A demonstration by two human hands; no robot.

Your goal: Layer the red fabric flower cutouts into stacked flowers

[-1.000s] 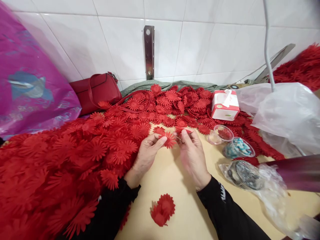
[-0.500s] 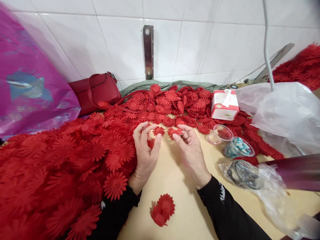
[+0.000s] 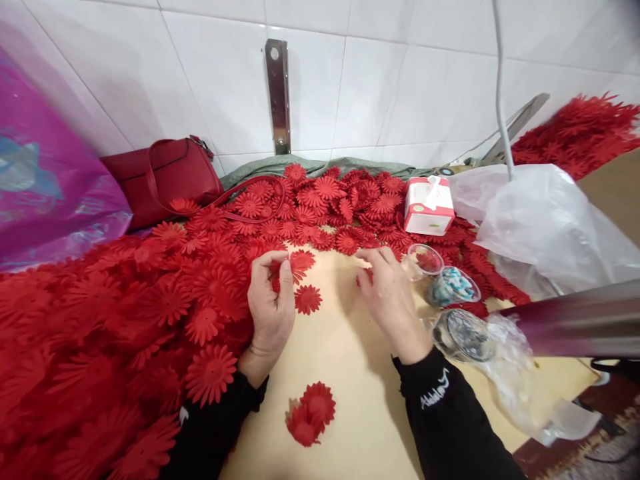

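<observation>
Head view: at frame centre, a red flower piece [image 3: 277, 275] is pinched in the left hand [image 3: 270, 303]; the right hand [image 3: 393, 300] is curled on another red piece [image 3: 369, 275], above the surface [image 3: 350, 373]. A loose flower [image 3: 307, 299] lies between.

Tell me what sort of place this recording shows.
Probably a small handcraft workbench for artificial flowers: a heap of red fabric daisy cut-outs covers the tan tabletop against a white tiled wall, with small clear plastic cups of parts beside the right hand.

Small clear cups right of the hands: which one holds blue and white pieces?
The middle cup, between the far cup with red bits and the nearer plastic-wrapped cup.
</observation>
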